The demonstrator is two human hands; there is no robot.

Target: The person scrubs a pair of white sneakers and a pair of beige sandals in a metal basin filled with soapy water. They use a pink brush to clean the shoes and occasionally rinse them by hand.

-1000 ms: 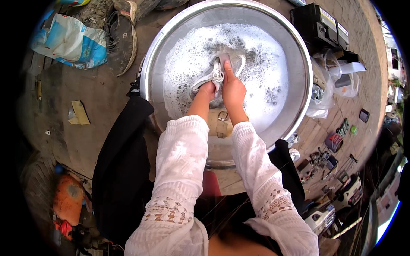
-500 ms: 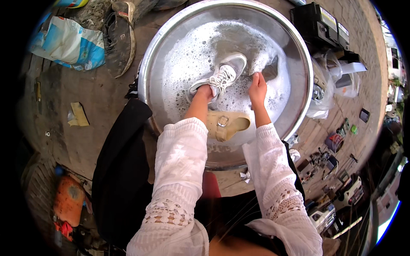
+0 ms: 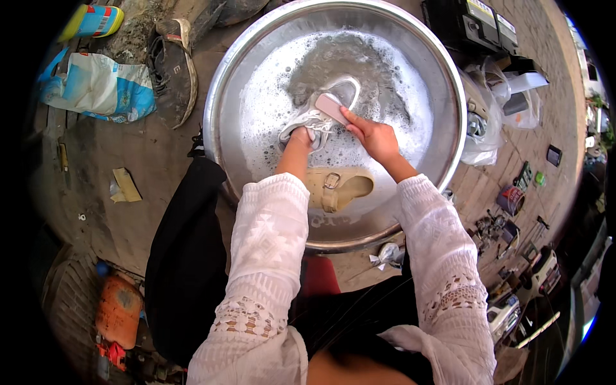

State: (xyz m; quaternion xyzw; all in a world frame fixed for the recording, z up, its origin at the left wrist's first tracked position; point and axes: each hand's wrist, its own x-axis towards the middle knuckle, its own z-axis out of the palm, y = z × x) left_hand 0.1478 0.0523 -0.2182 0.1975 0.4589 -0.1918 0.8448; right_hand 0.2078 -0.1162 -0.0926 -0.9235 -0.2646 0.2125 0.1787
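Note:
A large round metal basin (image 3: 221,76) holds grey, foamy water. In it a white-and-grey lace-up sneaker (image 3: 314,123) points away and to the right. My left hand (image 3: 300,137) reaches into the shoe's ankle opening and holds it, its fingers mostly hidden inside. My right hand (image 3: 377,136) grips one end of a flat pink scrub brush (image 3: 330,109), which lies against the sneaker's upper over the laces. The brush's underside is out of sight. Nearer to me, a beige buckled clog (image 3: 340,187) rests in the basin below my wrists.
Left of the basin lie a dark worn shoe (image 3: 172,74), a blue-and-white plastic packet (image 3: 106,86) and a yellow-lidded container (image 3: 95,21). To the right are a black battery (image 3: 471,29) and clear plastic bags (image 3: 484,115). An orange jug (image 3: 120,311) stands at the lower left.
My right hand has come left from the foam at the basin's right side onto the sneaker, bringing the pink brush into view. Foam has parted, showing more grey water at the far side.

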